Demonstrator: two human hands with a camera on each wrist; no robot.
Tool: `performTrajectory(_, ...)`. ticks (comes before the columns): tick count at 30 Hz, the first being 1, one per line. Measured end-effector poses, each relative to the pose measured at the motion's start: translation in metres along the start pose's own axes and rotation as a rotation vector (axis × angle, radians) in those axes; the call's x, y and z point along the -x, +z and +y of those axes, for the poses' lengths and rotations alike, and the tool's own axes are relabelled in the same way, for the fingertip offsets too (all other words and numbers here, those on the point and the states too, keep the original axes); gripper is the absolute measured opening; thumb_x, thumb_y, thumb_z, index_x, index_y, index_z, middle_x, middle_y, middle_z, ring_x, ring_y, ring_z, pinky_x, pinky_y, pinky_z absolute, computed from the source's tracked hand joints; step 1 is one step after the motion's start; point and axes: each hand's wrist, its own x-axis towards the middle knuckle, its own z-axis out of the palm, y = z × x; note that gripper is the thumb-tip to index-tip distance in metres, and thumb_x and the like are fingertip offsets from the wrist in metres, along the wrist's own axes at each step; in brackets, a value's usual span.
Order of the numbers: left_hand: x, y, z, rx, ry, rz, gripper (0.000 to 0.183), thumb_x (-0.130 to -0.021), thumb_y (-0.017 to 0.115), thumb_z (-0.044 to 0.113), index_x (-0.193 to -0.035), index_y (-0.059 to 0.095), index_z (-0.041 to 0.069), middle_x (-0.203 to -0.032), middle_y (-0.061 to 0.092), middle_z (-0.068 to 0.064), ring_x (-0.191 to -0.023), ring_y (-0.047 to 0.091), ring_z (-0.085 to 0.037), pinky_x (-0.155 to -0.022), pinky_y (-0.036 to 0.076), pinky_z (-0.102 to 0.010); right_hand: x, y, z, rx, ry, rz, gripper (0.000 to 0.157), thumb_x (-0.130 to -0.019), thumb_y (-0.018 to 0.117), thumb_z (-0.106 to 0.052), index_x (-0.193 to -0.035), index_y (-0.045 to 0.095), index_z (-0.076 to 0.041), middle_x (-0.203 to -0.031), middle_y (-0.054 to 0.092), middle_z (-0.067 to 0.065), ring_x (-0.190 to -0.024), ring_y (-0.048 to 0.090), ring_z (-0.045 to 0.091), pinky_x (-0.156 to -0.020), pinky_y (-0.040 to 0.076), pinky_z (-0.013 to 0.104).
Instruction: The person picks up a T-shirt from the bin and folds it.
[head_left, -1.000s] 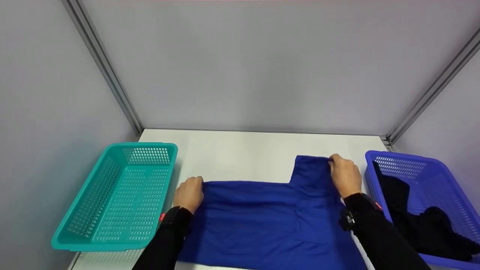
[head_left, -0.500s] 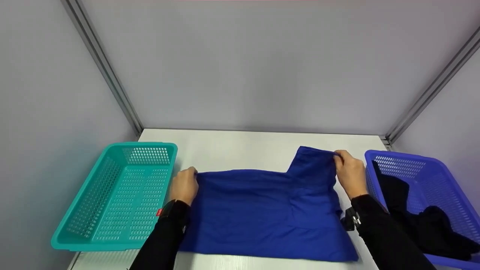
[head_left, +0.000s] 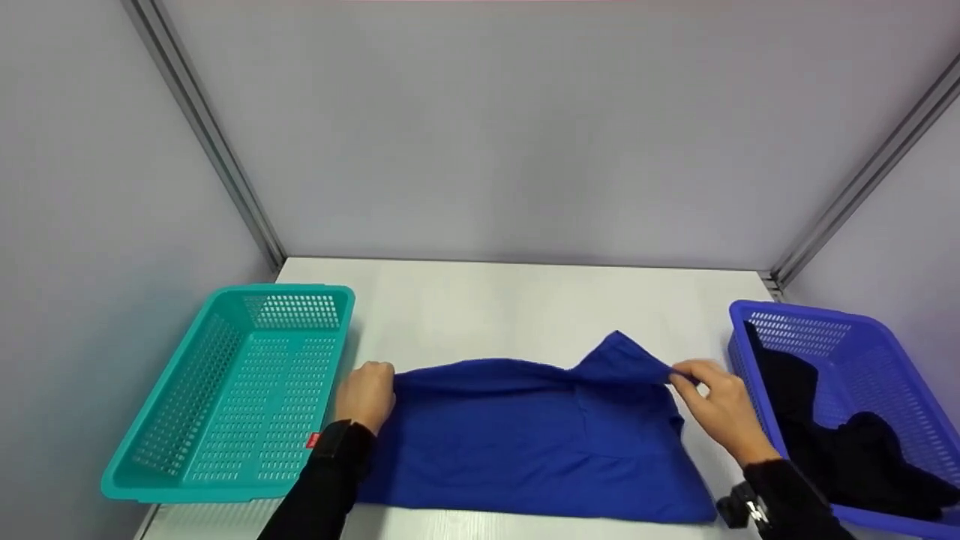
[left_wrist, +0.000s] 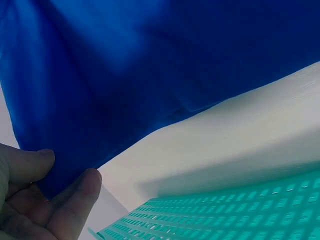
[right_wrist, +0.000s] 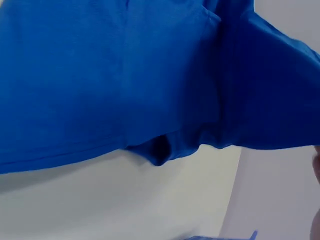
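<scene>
Cloth (head_left: 517, 450), blue, stretched well short of the table's (head_left: 465, 311) far edge! Left hand (head_left: 366, 396) pinched one corner, right hand (head_left: 720, 406) the jutting flap (head_left: 619, 361); room showed behind, between teal basket (head_left: 251, 405) and purple basket (head_left: 836, 390).

No legible text or numbers; small red tag (head_left: 313, 440) beside left sleeve (head_left: 309, 491), unreadable

Grey walls (head_left: 555, 127), metal strips (head_left: 207, 127), white table (head_left: 450, 307)
</scene>
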Motion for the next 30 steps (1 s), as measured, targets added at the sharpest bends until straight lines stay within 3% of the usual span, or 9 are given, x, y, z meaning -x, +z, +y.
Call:
performTrajectory(5,0.010,0.004,-0.002,-0.029,0.014,-0.004,0.015,-0.083,0.064,-0.013,-0.074,0.068,-0.002,-0.075,0.069,-0.019,-0.068,0.070,-0.040,-0.056,0.056,-0.053,0.019,-0.014,0.001,-0.121,0.044,-0.135,0.023,-0.084,0.077,0.007,-0.087,0.075,-0.016,-0.076,0.068,-0.015,-0.068,0.060,-0.002,-0.066,0.044,0.010)
performTrajectory(9,0.017,0.010,-0.003,-0.049,0.039,0.005,0.017,-0.085,0.062,-0.013,-0.074,0.069,-0.002,-0.073,0.070,-0.020,-0.066,0.070,-0.039,-0.053,0.056,-0.053,0.031,-0.024,-0.002,-0.211,0.097,-0.298,0.020,-0.090,0.075,0.003,-0.088,0.072,-0.017,-0.077,0.064,-0.015,-0.064,0.053,0.000,-0.057,0.043,0.018)
performTrajectory(13,0.023,0.014,-0.004,-0.067,0.049,0.019,0.017,-0.085,0.063,-0.012,-0.074,0.070,-0.002,-0.072,0.069,-0.020,-0.065,0.070,-0.039,-0.053,0.056,-0.053,0.039,-0.032,-0.002,-0.271,0.182,-0.451,0.015,-0.095,0.072,-0.005,-0.088,0.070,-0.018,-0.080,0.064,-0.013,-0.069,0.054,0.001,-0.060,0.044,0.021)
performTrajectory(19,0.031,0.015,-0.004,-0.095,0.044,0.012,0.018,-0.086,0.062,-0.011,-0.074,0.071,-0.001,-0.071,0.069,-0.019,-0.065,0.070,-0.038,-0.053,0.056,-0.052,0.049,-0.039,0.003,-0.352,0.236,-0.646,0.009,-0.097,0.070,-0.006,-0.090,0.070,-0.011,-0.083,0.062,-0.012,-0.075,0.054,0.000,-0.063,0.044,0.022)
performTrajectory(24,0.037,0.019,-0.005,-0.123,0.051,-0.014,0.020,-0.088,0.063,-0.010,-0.073,0.071,0.001,-0.071,0.070,-0.018,-0.064,0.070,-0.035,-0.054,0.056,-0.050,0.059,-0.038,0.006,-0.422,0.267,-0.757,0.009,-0.097,0.067,-0.005,-0.088,0.068,-0.009,-0.081,0.058,-0.014,-0.074,0.054,-0.001,-0.063,0.045,0.022)
performTrajectory(30,0.046,0.024,-0.005,-0.161,0.062,-0.023,0.019,-0.087,0.066,-0.008,-0.073,0.070,0.003,-0.071,0.070,-0.017,-0.065,0.070,-0.034,-0.055,0.057,-0.050,0.071,-0.030,0.010,-0.457,0.222,-0.835,0.009,-0.093,0.068,-0.004,-0.087,0.066,-0.009,-0.082,0.059,-0.016,-0.074,0.055,-0.002,-0.063,0.046,0.022)
